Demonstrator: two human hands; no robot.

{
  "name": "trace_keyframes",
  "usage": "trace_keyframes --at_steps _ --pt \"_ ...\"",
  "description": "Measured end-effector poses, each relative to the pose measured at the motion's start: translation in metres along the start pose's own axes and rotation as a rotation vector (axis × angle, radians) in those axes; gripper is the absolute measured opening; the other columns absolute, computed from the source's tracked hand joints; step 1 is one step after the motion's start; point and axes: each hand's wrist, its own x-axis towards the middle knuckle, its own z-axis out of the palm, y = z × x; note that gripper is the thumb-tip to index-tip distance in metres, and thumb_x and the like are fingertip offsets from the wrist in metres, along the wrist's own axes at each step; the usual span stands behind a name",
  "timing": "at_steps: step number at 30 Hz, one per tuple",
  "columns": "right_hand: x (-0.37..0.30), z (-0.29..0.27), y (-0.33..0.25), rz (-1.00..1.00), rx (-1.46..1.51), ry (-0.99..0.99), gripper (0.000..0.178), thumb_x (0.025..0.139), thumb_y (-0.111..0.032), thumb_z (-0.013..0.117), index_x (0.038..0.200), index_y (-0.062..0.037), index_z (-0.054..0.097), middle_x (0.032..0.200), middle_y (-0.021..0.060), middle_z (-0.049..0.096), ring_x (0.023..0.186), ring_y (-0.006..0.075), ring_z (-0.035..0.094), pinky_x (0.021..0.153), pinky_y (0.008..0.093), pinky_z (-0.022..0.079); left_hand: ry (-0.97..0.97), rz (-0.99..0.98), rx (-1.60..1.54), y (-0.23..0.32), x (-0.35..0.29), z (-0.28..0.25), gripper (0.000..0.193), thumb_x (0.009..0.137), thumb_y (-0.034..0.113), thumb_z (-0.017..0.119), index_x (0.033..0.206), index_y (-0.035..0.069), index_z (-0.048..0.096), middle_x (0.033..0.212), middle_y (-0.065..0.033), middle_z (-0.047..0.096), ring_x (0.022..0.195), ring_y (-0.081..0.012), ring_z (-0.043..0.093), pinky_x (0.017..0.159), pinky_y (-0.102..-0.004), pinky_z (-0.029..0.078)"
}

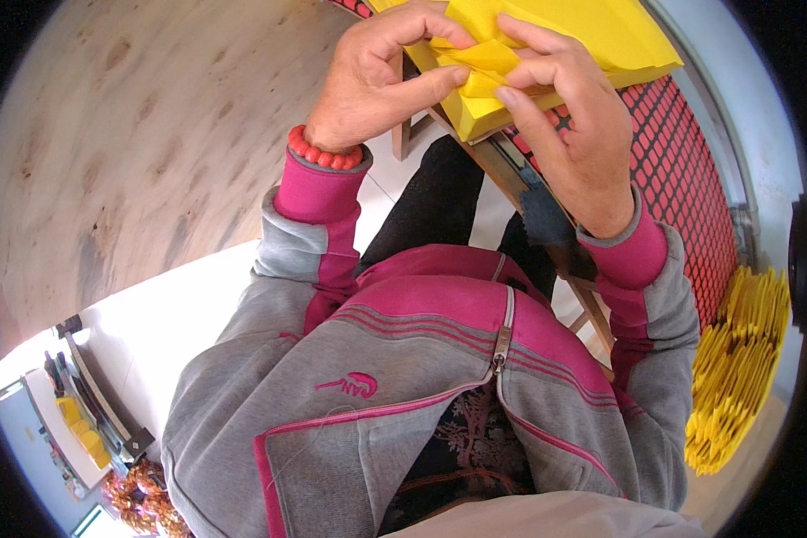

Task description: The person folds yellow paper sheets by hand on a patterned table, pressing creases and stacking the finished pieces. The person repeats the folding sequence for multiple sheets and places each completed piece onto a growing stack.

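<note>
A piece of folded yellow paper (486, 63) is pinched between my two hands at the top of the view. My left hand (363, 85), with a red bead bracelet at the wrist, grips its left side between thumb and index finger. From the right, my right hand (583, 130) holds the other side, its thumb at the lower corner and the fingers over the top. Directly under the folded piece lies a larger pile of flat yellow paper (601, 34). Parts of the folds are hidden behind my fingers.
A red-and-black patterned surface (677, 148) extends to the right beneath the paper. Bundles of folded yellow paper (735, 372) stand at the lower right. A large wooden board (134, 152) fills the left. Orange shiny items (143, 498) lie at the lower left.
</note>
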Motion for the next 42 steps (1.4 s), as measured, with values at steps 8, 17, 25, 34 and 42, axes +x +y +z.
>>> trace_keyframes --at_steps 8,17,25,34,42 --pt "-0.0009 0.0037 0.0021 -0.004 0.036 0.074 0.012 0.093 -0.005 0.070 0.103 -0.0023 0.063 0.129 0.0159 0.068 0.107 0.0232 0.069 0.093 0.0323 0.053 0.026 0.002 0.014 0.0004 0.0005 0.0041 0.011 0.087 0.000 0.074 0.094 0.003 0.067 0.098 -0.0067 0.069 0.089 -0.0151 0.063 0.080 -0.0290 0.048" --pt "0.0013 0.0025 -0.0017 -0.037 -0.021 0.085 0.021 0.080 0.001 0.077 0.097 -0.0004 0.064 0.126 0.0279 0.065 0.090 0.0319 0.071 0.082 0.0364 0.057 0.065 -0.079 -0.098 0.0001 -0.0005 0.0082 0.007 0.092 0.002 0.073 0.094 0.002 0.066 0.095 -0.0046 0.068 0.085 -0.0121 0.062 0.077 -0.0267 0.048" --pt "0.0021 -0.0015 -0.0022 -0.007 -0.004 0.025 0.017 0.083 0.002 0.074 0.096 -0.0001 0.064 0.125 0.0287 0.065 0.093 0.0347 0.071 0.084 0.0366 0.058 0.073 -0.017 0.011 -0.0009 0.0014 0.0076 0.007 0.092 0.003 0.073 0.094 0.002 0.066 0.093 -0.0046 0.068 0.086 -0.0128 0.061 0.078 -0.0268 0.048" --pt "0.0012 0.0018 -0.0033 0.069 0.110 0.064 0.018 0.082 0.001 0.075 0.094 -0.0015 0.061 0.124 0.0263 0.066 0.084 0.0280 0.071 0.070 0.0311 0.056 0.053 -0.009 0.005 -0.0023 0.0013 0.0053 0.007 0.093 0.006 0.072 0.093 0.002 0.066 0.092 -0.0051 0.067 0.087 -0.0142 0.061 0.079 -0.0281 0.048" --pt "0.0018 0.0012 -0.0038 0.078 0.114 0.062 0.019 0.081 0.002 0.076 0.093 -0.0021 0.061 0.123 0.0253 0.067 0.080 0.0252 0.070 0.062 0.0286 0.054 0.001 -0.012 -0.004 -0.0035 0.0006 0.0000 0.004 0.094 0.003 0.067 0.098 0.001 0.067 0.100 -0.0074 0.068 0.091 -0.0159 0.062 0.082 -0.0291 0.048"
